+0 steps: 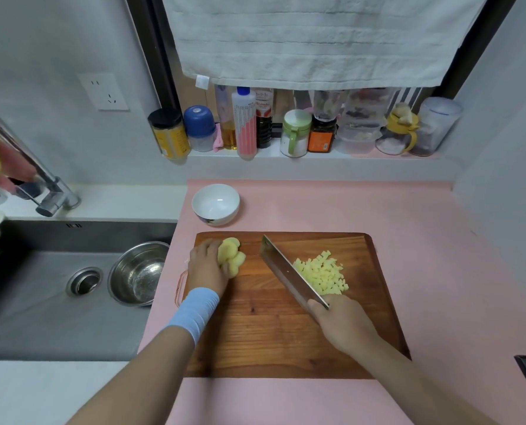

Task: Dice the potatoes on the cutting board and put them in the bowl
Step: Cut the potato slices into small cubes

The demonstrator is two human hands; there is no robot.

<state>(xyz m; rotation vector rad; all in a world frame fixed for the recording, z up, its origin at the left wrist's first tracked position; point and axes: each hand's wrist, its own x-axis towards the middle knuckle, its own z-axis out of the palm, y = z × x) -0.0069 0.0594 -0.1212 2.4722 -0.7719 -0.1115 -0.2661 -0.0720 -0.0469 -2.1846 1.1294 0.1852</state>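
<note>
A wooden cutting board lies on the pink counter. At its far left corner my left hand grips a cluster of peeled potato pieces. My right hand holds the handle of a cleaver, whose blade slants across the board's middle, tip pointing away. A heap of small potato dice lies just right of the blade. A white bowl stands behind the board's left corner and looks empty.
A steel sink lies left of the counter with a metal bowl in it and a faucet above. Jars and bottles line the window ledge behind. A towel hangs overhead.
</note>
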